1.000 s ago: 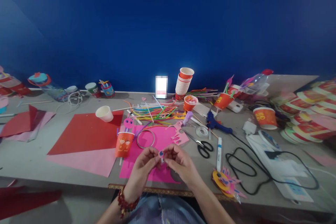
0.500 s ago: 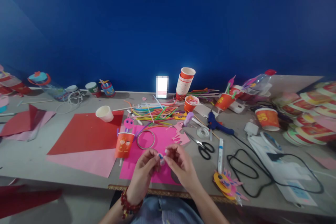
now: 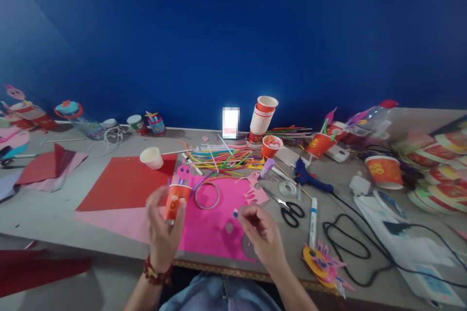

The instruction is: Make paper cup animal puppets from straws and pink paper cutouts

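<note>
My left hand [image 3: 163,227] is at the orange paper cup [image 3: 176,200], its thumb and fingers spread on either side of it; whether they touch the cup is unclear. A pink round face with eyes [image 3: 184,171] rises from that cup. My right hand [image 3: 260,229] pinches a tiny blue-and-white piece [image 3: 236,214] between thumb and forefinger, above the bright pink sheet [image 3: 202,238]. On this sheet lie a small pale round item [image 3: 229,227] and a ring-shaped roll [image 3: 206,196].
Black-handled scissors [image 3: 291,213], a marker [image 3: 313,221], a blue glue gun [image 3: 310,178] and its cord are to the right. Colourful sticks [image 3: 219,159] and stacked cups [image 3: 261,119] stand behind. A white cup [image 3: 151,158] is on the red sheet [image 3: 126,182].
My left hand has left the small round item and moved left to the orange cup, its fingers opening. The round item now lies on the pink sheet. The view has shifted slightly.
</note>
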